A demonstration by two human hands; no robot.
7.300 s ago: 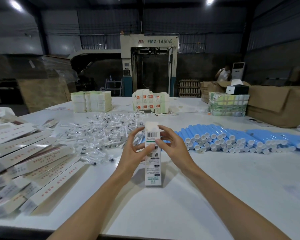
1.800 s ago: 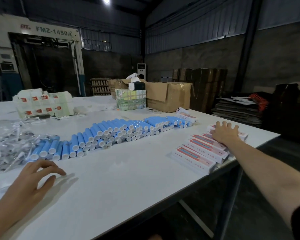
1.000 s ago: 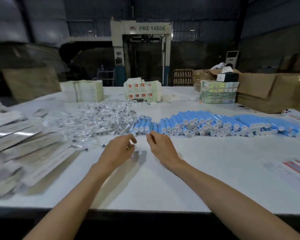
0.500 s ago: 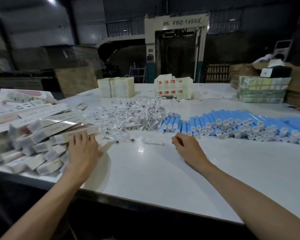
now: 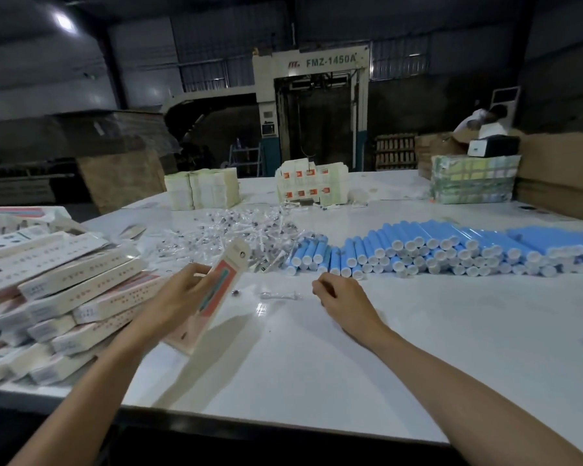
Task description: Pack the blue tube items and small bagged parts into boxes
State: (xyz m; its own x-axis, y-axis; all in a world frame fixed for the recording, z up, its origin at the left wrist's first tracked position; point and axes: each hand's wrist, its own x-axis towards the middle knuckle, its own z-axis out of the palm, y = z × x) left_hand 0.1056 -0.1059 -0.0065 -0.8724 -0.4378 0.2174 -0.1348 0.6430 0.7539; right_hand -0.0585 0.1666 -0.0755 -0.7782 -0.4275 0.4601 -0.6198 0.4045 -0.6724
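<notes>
My left grip (image 5: pixel 179 297) is closed round one flat box (image 5: pixel 217 287), tilted up beside the heap of boxes (image 5: pixel 64 280), so I judge this round barely begun: the blue tubes (image 5: pixel 418 250) lie in a long row on the bench (image 5: pixel 418 348), with the bagged parts (image 5: pixel 236 230) piled behind. My right grip (image 5: pixel 340 297) rests curled near the tubes, fingertips tucked under, so I cannot tell whether it holds anything.

We looked into a dim hall with dark corrugated walls (image 5: pixel 569 62); one ceiling light (image 5: pixel 64 21) glowed at upper left. At centre back stood a pale machine (image 5: pixel 312 105) lettered FMZ-1450A. A wide white surface (image 5: pixel 350 348) filled the lower frame, with brown cartons (image 5: pixel 559 176) at far right.
</notes>
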